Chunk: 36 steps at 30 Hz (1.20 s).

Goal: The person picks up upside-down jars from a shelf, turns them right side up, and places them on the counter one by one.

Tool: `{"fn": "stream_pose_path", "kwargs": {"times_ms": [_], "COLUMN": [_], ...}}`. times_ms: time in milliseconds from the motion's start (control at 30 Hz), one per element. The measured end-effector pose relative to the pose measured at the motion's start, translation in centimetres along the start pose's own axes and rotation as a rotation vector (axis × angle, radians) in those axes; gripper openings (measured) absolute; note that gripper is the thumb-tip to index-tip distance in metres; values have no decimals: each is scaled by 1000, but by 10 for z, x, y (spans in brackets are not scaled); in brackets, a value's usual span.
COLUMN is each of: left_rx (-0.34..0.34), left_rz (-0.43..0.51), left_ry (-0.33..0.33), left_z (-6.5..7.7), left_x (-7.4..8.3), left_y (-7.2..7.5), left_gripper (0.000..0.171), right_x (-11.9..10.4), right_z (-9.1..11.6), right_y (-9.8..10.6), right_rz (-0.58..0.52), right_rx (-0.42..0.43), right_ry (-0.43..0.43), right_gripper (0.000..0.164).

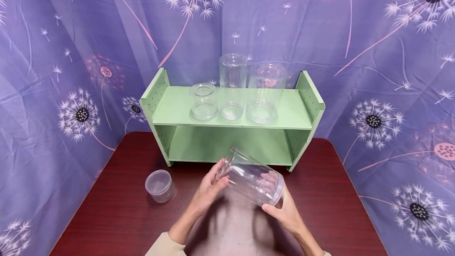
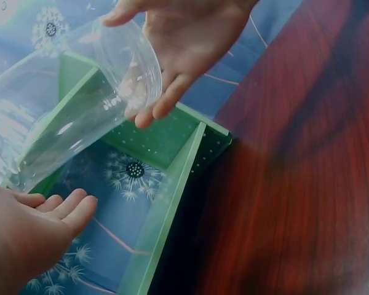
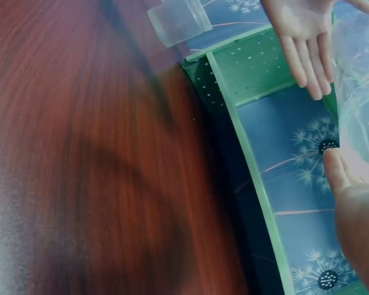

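Observation:
Both hands hold a tall clear plastic jar [image 1: 250,177], tilted above the table with its left end higher. My left hand [image 1: 209,187] is at the upper left end, its thumb on the near side and fingers toward the far side. In the right wrist view, the left hand's fingers [image 3: 313,67] look fairly straight beside the jar. My right hand [image 1: 286,208] grips the lower right end near its thick rim, thumb in front; its other fingers show through the clear wall.
A green two-tier shelf [image 1: 231,125] stands at the table's back. On its upper board are a short jar [image 1: 204,104], a tall narrow jar [image 1: 232,90] and a wide jar [image 1: 264,98], all clear. A small frosted container [image 1: 160,187] sits on the red table [image 1: 110,208] at left.

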<state>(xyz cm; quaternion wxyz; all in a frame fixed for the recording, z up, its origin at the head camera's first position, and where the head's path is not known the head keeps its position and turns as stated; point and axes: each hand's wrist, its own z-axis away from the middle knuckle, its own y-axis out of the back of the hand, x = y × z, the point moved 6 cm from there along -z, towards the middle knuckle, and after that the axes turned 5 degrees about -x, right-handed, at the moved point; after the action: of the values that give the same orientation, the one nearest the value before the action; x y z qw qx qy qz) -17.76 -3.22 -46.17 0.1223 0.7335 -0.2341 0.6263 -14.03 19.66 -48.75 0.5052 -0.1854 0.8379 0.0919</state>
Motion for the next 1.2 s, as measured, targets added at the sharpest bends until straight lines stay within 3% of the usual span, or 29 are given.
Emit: {"fn": "stream_pose_path", "kwargs": {"times_ms": [300, 533, 833, 1067, 1200], "left_rx": [-34, -64, 102, 179, 234], "left_rz": [-172, -181, -247, -257, -318], "left_ry": [56, -42, -91, -140, -153], "left_z": [2, 4, 5, 8, 11], "left_x": [3, 13, 43, 65, 79], "left_y": [8, 19, 51, 75, 91], "left_gripper": [79, 68, 57, 57, 56], "right_x": [-12, -21, -32, -46, -55], "right_z": [3, 2, 6, 9, 10], "right_y": [9, 18, 40, 59, 64], "right_rz": [-23, 56, 84, 119, 160], "right_rx": [23, 30, 67, 100, 104], "right_ry": [-15, 7, -17, -40, 3], "right_gripper": [86, 83, 83, 86, 88]}}
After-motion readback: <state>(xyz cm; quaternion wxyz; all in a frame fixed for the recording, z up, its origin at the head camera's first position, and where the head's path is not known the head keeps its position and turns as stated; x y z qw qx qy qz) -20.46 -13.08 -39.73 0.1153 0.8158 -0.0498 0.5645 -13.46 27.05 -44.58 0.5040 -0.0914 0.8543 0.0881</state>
